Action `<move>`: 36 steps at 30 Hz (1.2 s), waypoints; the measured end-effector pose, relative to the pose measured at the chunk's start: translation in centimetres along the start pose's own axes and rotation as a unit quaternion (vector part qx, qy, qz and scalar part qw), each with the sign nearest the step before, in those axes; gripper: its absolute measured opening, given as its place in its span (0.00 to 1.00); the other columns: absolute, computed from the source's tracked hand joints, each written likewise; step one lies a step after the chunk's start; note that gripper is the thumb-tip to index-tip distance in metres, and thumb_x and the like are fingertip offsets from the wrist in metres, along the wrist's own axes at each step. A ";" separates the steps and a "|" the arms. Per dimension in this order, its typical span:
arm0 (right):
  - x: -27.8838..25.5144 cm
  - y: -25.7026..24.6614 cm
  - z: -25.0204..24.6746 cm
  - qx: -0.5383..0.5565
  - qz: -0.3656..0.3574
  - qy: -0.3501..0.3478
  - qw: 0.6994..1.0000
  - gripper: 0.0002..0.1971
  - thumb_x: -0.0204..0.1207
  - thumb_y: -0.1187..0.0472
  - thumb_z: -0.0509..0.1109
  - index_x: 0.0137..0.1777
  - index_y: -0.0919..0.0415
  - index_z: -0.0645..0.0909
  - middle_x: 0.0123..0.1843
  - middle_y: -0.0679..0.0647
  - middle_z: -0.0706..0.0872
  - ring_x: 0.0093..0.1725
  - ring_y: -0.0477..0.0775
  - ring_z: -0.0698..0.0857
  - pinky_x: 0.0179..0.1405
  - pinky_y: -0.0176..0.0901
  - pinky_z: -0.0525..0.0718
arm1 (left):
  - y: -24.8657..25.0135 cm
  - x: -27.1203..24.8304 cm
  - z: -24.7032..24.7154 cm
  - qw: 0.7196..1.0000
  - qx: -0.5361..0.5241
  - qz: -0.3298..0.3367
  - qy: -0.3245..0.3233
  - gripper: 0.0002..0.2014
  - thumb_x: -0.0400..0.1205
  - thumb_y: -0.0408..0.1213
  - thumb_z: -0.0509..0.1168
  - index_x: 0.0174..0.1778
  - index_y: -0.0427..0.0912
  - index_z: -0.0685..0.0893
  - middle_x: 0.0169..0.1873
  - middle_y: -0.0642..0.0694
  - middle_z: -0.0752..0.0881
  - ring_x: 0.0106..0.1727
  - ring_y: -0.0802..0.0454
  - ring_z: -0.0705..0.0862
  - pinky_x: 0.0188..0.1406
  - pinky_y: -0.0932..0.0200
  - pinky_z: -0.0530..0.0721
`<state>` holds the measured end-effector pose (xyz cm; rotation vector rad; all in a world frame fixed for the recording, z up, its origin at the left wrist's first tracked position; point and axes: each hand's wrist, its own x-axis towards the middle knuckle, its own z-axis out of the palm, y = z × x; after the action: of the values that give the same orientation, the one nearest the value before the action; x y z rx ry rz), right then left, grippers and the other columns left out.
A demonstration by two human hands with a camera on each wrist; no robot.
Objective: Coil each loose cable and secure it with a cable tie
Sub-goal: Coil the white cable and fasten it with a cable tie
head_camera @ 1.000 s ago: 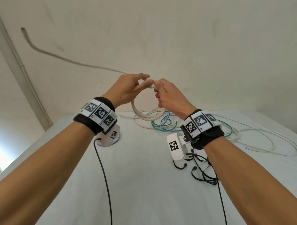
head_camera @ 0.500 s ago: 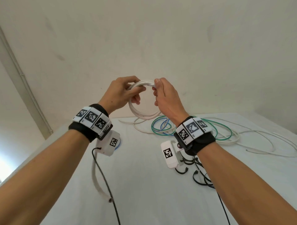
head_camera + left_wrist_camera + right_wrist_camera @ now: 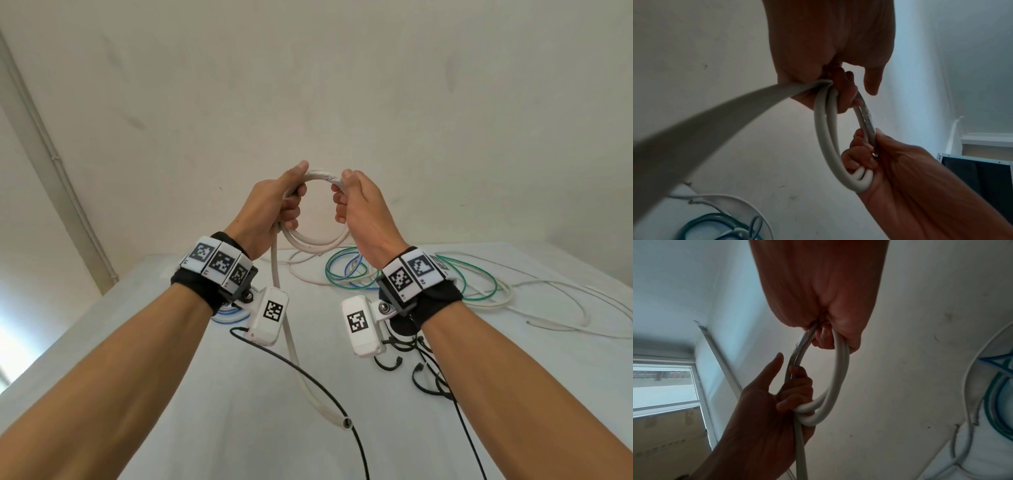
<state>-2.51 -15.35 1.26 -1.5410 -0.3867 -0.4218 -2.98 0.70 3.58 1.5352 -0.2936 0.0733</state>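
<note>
Near the bottom of the frame, the cut end of the thick white round cable [image 3: 346, 422] lay on the white table [image 3: 212, 394], beside some black cable ties [image 3: 424, 373]. Up at centre frame the left hand [image 3: 274, 205] and right hand [image 3: 363, 209] both had fingers curled tight around its coiled loops. Further back, thin green, blue and white wires [image 3: 346, 274] sprawled loose on the table.

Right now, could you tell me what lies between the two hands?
Only the white cable spans the gap between left hand and right hand; the head view shows it.
</note>
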 end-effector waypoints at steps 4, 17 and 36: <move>0.1 0.5 -0.7 -0.074 -0.047 -0.019 0.996 0.14 0.94 0.53 0.53 0.51 0.58 0.76 0.42 0.49 0.77 0.40 0.49 0.73 0.44 0.49 0.75 | -0.7 -0.3 0.1 0.998 0.061 0.028 -0.019 0.20 0.88 0.55 0.66 0.35 0.46 0.74 0.28 0.50 0.62 0.27 0.52 0.61 0.31 0.57 0.86; -0.1 1.7 0.2 -0.190 0.156 -0.078 0.966 0.39 0.76 0.20 0.55 0.60 0.58 0.76 0.52 0.52 0.84 0.52 0.53 0.87 0.58 0.53 0.85 | -0.8 0.7 -1.3 0.973 0.069 0.158 0.154 0.32 0.85 0.58 0.69 0.32 0.29 0.75 0.27 0.39 0.67 0.24 0.44 0.65 0.20 0.59 0.76; -2.3 3.8 1.1 0.192 0.353 -0.144 0.904 0.17 0.89 0.74 0.56 0.76 0.80 0.71 0.69 0.82 0.81 0.69 0.75 0.85 0.65 0.57 0.88 | -1.0 0.7 0.0 0.987 0.044 0.099 0.119 0.28 0.85 0.60 0.69 0.27 0.45 0.70 0.22 0.45 0.67 0.21 0.51 0.65 0.20 0.60 0.73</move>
<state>-2.64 -14.22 -3.22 -1.2450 -0.1021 0.4365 -2.07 0.59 2.78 1.5642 -0.2538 0.4272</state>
